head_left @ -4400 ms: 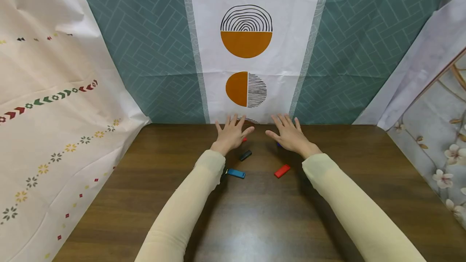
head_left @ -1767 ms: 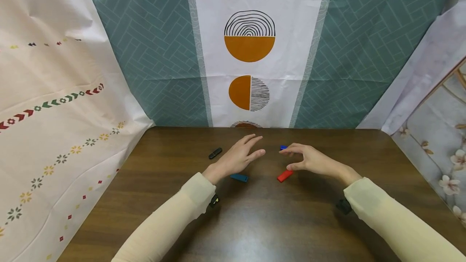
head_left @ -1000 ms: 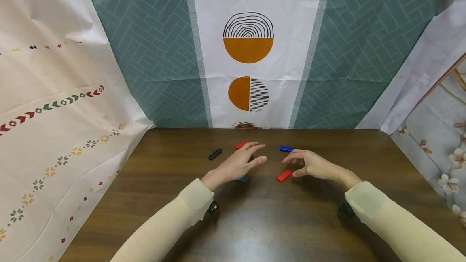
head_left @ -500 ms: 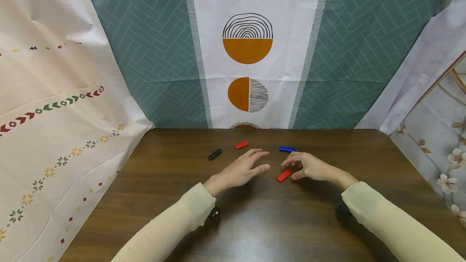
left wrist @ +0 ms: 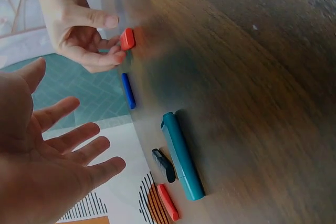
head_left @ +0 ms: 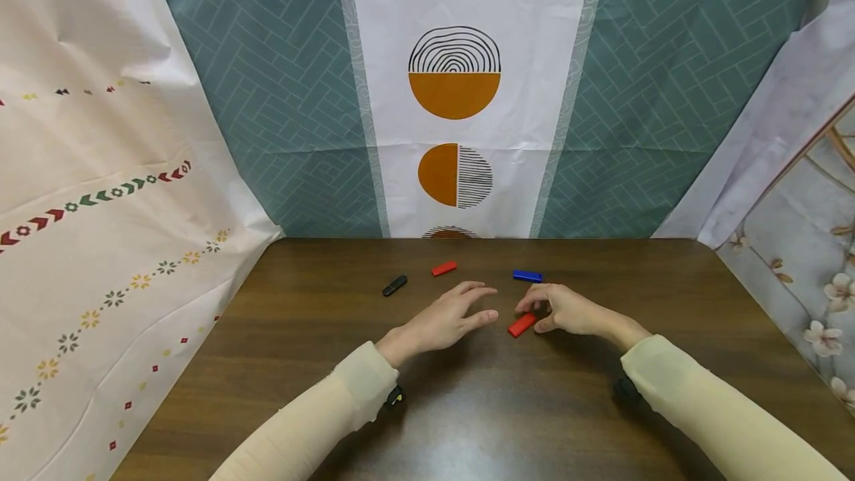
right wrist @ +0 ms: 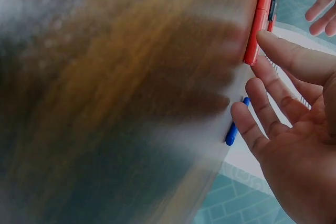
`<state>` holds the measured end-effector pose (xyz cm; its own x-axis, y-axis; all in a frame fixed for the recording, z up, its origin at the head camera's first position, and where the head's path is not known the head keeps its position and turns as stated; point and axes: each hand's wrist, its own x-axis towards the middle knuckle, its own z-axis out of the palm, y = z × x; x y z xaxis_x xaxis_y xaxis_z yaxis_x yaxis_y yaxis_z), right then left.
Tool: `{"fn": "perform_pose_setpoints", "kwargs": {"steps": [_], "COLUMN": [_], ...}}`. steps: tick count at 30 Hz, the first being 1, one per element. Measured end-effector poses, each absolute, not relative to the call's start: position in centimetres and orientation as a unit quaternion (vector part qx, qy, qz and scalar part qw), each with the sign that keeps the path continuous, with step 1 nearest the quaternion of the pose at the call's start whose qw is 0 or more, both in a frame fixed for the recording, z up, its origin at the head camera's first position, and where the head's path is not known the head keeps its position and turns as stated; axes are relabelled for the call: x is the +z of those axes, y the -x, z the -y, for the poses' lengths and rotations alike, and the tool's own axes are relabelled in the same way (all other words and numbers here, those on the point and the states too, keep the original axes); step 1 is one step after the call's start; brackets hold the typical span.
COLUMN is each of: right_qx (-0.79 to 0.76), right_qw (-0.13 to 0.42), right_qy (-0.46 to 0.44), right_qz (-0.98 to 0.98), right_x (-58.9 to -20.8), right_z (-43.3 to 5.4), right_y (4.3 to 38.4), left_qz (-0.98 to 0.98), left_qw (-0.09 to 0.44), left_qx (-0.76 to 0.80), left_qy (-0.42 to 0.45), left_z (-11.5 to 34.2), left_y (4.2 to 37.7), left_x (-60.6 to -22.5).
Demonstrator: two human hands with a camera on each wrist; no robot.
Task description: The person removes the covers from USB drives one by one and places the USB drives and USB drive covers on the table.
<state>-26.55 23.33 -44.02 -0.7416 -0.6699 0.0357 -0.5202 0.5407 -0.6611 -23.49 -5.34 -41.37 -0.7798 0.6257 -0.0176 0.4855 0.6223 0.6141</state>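
Observation:
Several flat, capped sticks that look like USB flash drives lie on the brown table. My right hand [head_left: 564, 309] is just over the near red USB stick [head_left: 521, 326], fingers loosely bent around its far side and thumb by its right end. In the left wrist view the thumb is apart from this red stick [left wrist: 127, 39]; whether a fingertip touches it I cannot tell. Palm inward, my left hand [head_left: 437, 325] hovers with relaxed fingers, holding nothing. It hides the teal USB stick [left wrist: 182, 156] from the head view.
Farther back lie a blue stick [head_left: 528, 276], another red stick [head_left: 444, 269] and a black stick [head_left: 395, 286]. A second black one [right wrist: 273, 2] shows beyond the near red stick in the right wrist view. Patterned cloths [head_left: 300, 132] hang behind the wooden table [head_left: 467, 414].
From spread and reaching far forward, both hands have drawn back and turned palms inward. Lately my right hand has sunk closer to the near red stick. The sticks show no clear shift.

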Motion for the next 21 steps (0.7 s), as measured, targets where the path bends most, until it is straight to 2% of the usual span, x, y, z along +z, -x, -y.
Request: {"fn": "perform_pose_setpoints", "kwargs": {"steps": [21], "right_qx": [-0.316], "right_qw": [0.074], "right_qy": [0.308], "right_qz": [-0.894], "right_x": [-44.76], "right_z": [-22.76], "right_y": [25.81], "left_qz": [-0.891], "left_qw": [0.116], "left_qx": [0.316], "left_qy": [-0.304], "left_z": [5.37], "left_y": [23.39], "left_x": [-41.53]}}
